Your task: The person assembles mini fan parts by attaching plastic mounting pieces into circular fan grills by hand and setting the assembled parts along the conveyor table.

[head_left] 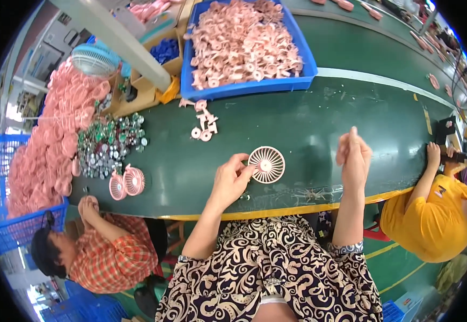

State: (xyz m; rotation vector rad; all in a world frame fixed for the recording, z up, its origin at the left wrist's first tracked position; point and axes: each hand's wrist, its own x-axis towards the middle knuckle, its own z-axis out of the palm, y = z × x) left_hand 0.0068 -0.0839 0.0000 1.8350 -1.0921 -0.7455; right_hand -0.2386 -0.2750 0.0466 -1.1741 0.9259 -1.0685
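My left hand (230, 182) is closed on the left edge of a round pink fan grille (267, 165) with thin radial ribs and a solid hub. The grille is held just over the green work surface, near its front edge. To the right, apart from the grille, is my right hand (355, 155), slightly blurred. One of its fingers stretches forward while the others are partly bent, and I see nothing in it. A few small pink plastic parts (205, 121) lie loose beyond my left hand.
A blue bin (249, 88) heaped with pink parts stands at the back. Leftward are two pink fan housings (133, 180), a pile of small metallic and green components (112, 145) and a large heap of pink housings (51, 145). Co-workers sit on both sides; a conveyor (346, 48) runs behind.
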